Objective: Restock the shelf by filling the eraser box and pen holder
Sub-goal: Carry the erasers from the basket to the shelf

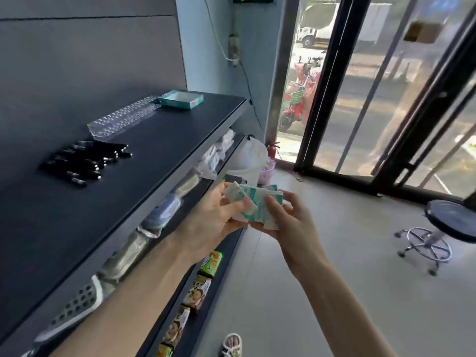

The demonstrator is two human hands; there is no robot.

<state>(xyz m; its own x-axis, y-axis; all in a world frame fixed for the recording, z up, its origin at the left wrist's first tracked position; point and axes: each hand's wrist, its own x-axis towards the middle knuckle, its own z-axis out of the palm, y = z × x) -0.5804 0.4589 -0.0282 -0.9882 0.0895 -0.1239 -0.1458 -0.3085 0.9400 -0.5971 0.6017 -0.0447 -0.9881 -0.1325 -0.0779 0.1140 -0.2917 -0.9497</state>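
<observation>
Both hands, left hand [219, 215] and right hand [286, 217], grip a loose stack of wrapped erasers [253, 202] just off the shelf edge; light, slippery, best pinched by their sides; eraser box [180, 99] sits far right on the shelf

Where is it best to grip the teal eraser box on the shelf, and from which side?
Probably pinch the near long wall of the eraser box, thumb inside, coming from the front edge of the shelf. It lies flat and open-topped, so that rim is free; the clear pen holder crowds its left end.
</observation>
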